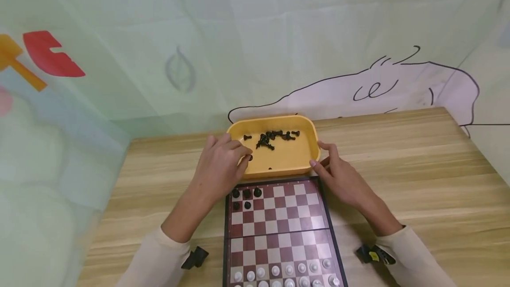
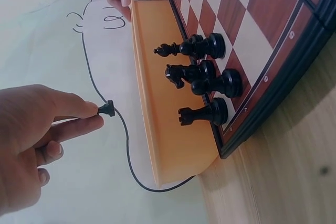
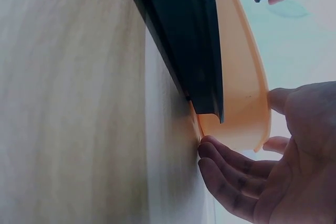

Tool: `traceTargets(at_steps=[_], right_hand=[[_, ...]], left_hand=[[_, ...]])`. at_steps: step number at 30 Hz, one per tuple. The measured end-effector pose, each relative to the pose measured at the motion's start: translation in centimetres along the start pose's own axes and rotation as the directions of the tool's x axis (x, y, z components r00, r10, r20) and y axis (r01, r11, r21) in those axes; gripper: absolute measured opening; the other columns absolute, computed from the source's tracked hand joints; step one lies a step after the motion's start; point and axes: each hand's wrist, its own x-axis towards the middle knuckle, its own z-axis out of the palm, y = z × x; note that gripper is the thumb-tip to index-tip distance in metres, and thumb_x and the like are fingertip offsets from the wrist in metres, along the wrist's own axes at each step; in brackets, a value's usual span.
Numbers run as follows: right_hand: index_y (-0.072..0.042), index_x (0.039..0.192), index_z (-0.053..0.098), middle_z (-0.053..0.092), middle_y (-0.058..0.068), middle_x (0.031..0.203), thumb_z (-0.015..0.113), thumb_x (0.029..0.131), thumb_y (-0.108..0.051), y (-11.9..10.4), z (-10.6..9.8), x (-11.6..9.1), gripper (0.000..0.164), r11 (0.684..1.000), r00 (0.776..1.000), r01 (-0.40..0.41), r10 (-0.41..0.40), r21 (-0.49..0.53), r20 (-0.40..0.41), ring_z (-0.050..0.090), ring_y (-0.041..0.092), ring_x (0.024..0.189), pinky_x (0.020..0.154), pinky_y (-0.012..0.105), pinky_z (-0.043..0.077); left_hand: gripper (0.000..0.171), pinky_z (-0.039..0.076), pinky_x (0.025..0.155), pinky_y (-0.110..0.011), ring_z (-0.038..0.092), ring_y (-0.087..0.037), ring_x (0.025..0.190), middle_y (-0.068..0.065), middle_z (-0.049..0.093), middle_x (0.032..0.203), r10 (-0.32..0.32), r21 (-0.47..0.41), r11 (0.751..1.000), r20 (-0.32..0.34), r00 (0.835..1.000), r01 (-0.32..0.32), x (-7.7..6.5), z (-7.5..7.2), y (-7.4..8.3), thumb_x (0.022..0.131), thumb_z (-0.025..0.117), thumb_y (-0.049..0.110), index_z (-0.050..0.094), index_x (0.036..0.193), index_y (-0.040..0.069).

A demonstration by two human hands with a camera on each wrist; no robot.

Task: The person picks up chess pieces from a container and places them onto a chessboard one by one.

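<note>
Between thumb and fingertips my left hand pinches a small black chess piece, its base showing and its top hidden by the fingers. This hand hovers over the near left corner of a yellow plastic bin. My right hand grips the bin's near right corner, thumb at the rim and other fingers along the side. Several black chess pieces lie in the bin. On the chessboard just below it, a black rook, knight and bishop stand in the far left corner, two black pawns before them.
White chess pieces stand in rows at the board's near end. Board and bin rest on a wooden table. Behind its far edge hangs a printed cloth. Black straps show at both wrists.
</note>
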Motion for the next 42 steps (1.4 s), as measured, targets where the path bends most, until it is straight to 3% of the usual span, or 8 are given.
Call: traceTargets(at_steps=[23,42], right_hand=[[-0.023,0.150,0.018,0.067,0.012,0.112,0.036,0.097,-0.061,0.3,0.2,-0.1,0.068,1.000,1.000,0.014,-0.014,0.003,-0.010,0.066,0.026,0.097,0.083,0.046,0.053],[-0.023,0.151,0.017,0.066,0.013,0.114,0.037,0.097,-0.061,0.2,0.1,0.0,0.069,1.000,1.000,0.001,-0.001,0.008,-0.007,0.066,0.027,0.099,0.083,0.046,0.053]], left_hand=[[0.009,0.025,0.068,-0.032,0.043,-0.014,0.070,0.003,0.074,0.085,0.009,-0.053,0.999,0.021,1.000,-0.007,-1.8,0.0,1.2,0.080,0.078,0.018,0.077,0.089,0.017],[0.010,0.025,0.069,-0.030,0.040,-0.011,0.071,0.006,0.072,0.085,-0.026,-0.086,0.996,0.074,0.997,0.032,-3.2,0.4,2.1,0.082,0.077,0.023,0.077,0.091,0.019]])
